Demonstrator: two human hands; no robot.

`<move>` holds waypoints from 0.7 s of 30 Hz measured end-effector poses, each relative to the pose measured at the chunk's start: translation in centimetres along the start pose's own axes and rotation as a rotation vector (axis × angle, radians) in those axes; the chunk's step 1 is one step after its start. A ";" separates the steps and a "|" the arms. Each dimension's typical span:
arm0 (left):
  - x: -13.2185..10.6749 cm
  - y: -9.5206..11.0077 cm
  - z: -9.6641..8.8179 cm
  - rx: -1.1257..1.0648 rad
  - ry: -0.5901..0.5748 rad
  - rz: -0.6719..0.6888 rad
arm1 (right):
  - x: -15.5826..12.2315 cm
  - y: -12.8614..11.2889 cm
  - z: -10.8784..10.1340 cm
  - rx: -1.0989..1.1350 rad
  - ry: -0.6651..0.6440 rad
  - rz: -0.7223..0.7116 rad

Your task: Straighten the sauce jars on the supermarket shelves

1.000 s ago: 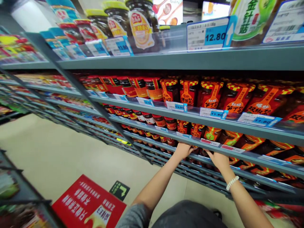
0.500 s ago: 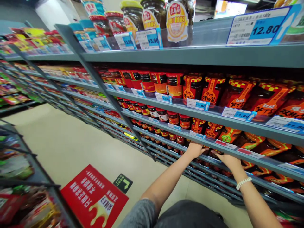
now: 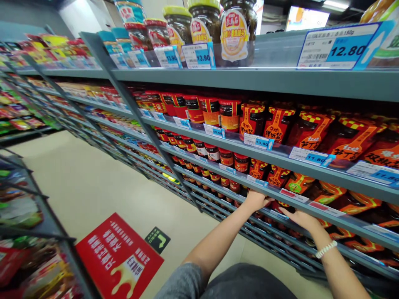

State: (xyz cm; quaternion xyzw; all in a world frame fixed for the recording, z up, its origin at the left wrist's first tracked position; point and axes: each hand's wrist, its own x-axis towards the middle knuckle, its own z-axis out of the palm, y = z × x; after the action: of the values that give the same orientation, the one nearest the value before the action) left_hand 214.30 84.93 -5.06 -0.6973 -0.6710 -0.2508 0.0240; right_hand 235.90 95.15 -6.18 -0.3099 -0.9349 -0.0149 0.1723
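My left hand [image 3: 257, 201] reaches into the lower shelf, under the edge of the shelf above. Its thumb stretches to the right and its other fingers are hidden among the jars. To its right is my right hand [image 3: 299, 219], thumb stretched out towards the left hand, its other fingers partly hidden under the shelf edge. Both look open. Between them, dark red sauce jars [image 3: 276, 205] show in part; whether either hand touches one I cannot tell. Just above stand orange-labelled jars [image 3: 277, 176] with checked lids. A beaded bracelet [image 3: 326, 249] circles my right wrist.
Grey shelf edges [image 3: 218, 128] with price tags run above my hands. Larger jars [image 3: 235, 35] stand on the top shelf. A red floor sign [image 3: 120, 259] and a green exit marker [image 3: 158, 239] lie on the pale floor [image 3: 93, 178]. Another packed rack [image 3: 52, 232] is at left.
My right hand has shifted slightly down and right, and the gap between my hands shows more of the jars. The view has tilted up a little. My left hand is nearly unchanged.
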 end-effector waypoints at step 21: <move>0.0 -2.9 -0.6 -0.049 -0.126 0.086 | 0.6 -3.5 -0.1 -0.274 0.166 0.184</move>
State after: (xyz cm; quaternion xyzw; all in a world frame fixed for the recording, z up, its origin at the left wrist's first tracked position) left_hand 211.33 85.00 -5.38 -0.7401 -0.6345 -0.2216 -0.0246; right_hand 233.45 92.69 -5.65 -0.4126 -0.8743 -0.1517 0.2059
